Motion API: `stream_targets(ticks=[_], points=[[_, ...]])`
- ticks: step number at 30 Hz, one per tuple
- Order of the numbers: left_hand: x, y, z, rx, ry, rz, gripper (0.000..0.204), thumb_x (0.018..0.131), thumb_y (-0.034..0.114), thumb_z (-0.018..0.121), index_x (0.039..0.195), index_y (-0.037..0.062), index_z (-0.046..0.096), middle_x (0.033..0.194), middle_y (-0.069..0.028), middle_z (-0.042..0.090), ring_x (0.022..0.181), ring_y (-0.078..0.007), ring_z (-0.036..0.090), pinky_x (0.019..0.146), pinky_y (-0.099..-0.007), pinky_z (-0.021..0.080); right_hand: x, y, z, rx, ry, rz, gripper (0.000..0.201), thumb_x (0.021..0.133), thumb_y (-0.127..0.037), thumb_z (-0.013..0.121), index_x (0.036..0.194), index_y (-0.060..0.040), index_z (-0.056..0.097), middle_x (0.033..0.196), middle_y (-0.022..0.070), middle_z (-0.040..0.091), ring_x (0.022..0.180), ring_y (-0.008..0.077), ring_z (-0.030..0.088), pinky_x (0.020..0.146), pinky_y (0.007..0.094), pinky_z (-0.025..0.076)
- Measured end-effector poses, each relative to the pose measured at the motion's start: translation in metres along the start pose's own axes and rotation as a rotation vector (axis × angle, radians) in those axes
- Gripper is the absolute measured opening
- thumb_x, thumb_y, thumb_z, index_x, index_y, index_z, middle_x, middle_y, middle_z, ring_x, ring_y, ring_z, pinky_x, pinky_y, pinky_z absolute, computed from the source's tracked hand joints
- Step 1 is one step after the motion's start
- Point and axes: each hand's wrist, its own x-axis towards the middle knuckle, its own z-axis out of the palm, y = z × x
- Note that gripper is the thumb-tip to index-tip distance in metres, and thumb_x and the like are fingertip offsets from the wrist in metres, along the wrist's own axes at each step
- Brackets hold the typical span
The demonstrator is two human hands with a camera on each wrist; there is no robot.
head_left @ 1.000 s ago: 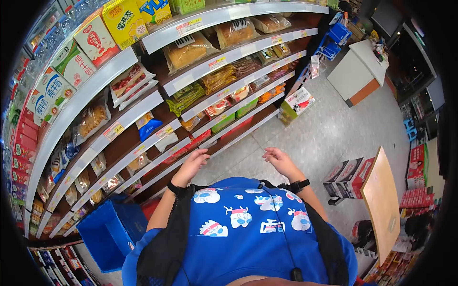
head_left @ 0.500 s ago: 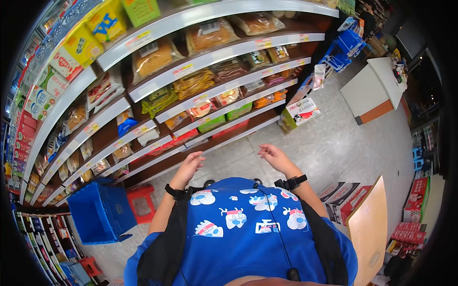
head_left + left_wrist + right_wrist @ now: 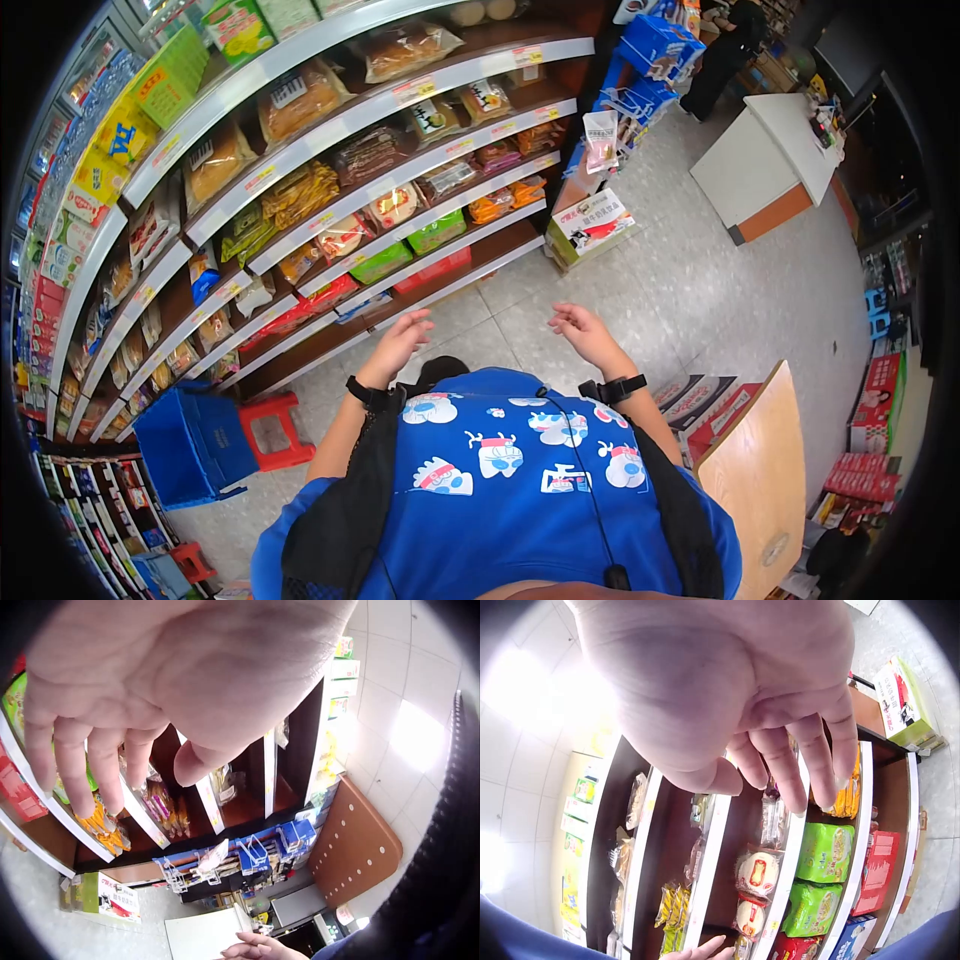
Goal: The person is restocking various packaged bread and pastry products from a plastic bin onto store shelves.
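Note:
In the head view my left hand (image 3: 403, 343) hovers in front of my body, fingers loosely extended, holding nothing. Level with it, my right hand (image 3: 583, 335) is held out to the right, likewise bare, its fingers relaxed. Both hands are apart from the shelf unit (image 3: 330, 355) ahead and to the left. Its shelves carry bagged bread loaves (image 3: 303, 100), green packs (image 3: 436, 232) and orange packs (image 3: 492, 205). The left wrist view has the spread left fingers (image 3: 105, 769) overlapping the snack shelves; in the right wrist view the right fingers (image 3: 780, 761) hang before the green packs.
A blue crate (image 3: 190, 450) and a red stool (image 3: 275, 432) stand at left. A printed carton (image 3: 592, 228) sits by the shelf end, under blue wire baskets (image 3: 655, 50). A white counter (image 3: 765, 165) is farther back. Close at right is a wooden board (image 3: 755, 480) beside several boxes.
The view has turned and moved along the shelves, so the shelf goods have shifted left and the shelf end and carton are nearer. Both hands keep about the same pose, holding nothing.

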Motion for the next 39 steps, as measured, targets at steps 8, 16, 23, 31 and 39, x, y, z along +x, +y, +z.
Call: stream_targets(ticks=[8,16,23,31,39], points=[[0.033,0.031,0.030,0.042,-0.056,0.001,0.046,0.096,0.035,0.053,0.137,0.0151,0.048,0.124,-0.0017,0.061,0.106,-0.0149,0.056,0.093,-0.0313,0.041,0.000,0.013,-0.035,0.050,0.043,0.027,0.034,0.092,-0.010,0.055,0.125,0.0002,0.055,0.102,0.0077,0.067,0.090,0.0153,0.062,0.081,0.0281,0.050],[0.110,0.041,0.040,0.027,-0.118,-0.097,0.044,0.097,0.033,0.051,0.137,0.0147,0.048,0.126,-0.0027,0.060,0.104,-0.0154,0.058,0.091,-0.0313,0.043,0.014,0.015,-0.070,0.015,0.086,0.078,0.034,0.092,-0.011,0.055,0.124,-0.0007,0.056,0.101,0.0060,0.067,0.087,0.0139,0.061,0.080,0.0276,0.050],[0.184,0.064,0.018,-0.066,-0.170,-0.174,0.044,0.096,0.034,0.049,0.136,0.0159,0.048,0.126,-0.0040,0.061,0.103,-0.0166,0.059,0.090,-0.0331,0.045,0.080,0.018,-0.092,-0.079,0.017,0.088,0.036,0.095,-0.011,0.053,0.128,0.0010,0.052,0.104,0.0074,0.065,0.091,0.0144,0.061,0.083,0.0277,0.049],[0.273,0.101,-0.030,-0.038,-0.190,-0.102,0.058,0.094,0.038,0.052,0.145,0.0137,0.036,0.131,-0.0046,0.056,0.106,-0.0166,0.058,0.093,-0.0326,0.043,0.210,0.021,-0.099,-0.058,-0.060,0.147,0.040,0.090,-0.017,0.055,0.127,-0.0007,0.054,0.103,0.0089,0.066,0.091,0.0178,0.062,0.083,0.0292,0.050],[0.311,0.117,-0.030,-0.007,-0.177,-0.090,0.058,0.096,0.037,0.052,0.148,0.0164,0.035,0.134,-0.0029,0.053,0.112,-0.0175,0.056,0.094,-0.0326,0.044,0.297,-0.018,-0.077,-0.046,-0.052,0.200,0.043,0.090,-0.017,0.056,0.129,-0.0016,0.052,0.110,0.0082,0.063,0.090,0.0160,0.060,0.074,0.0287,0.050]])
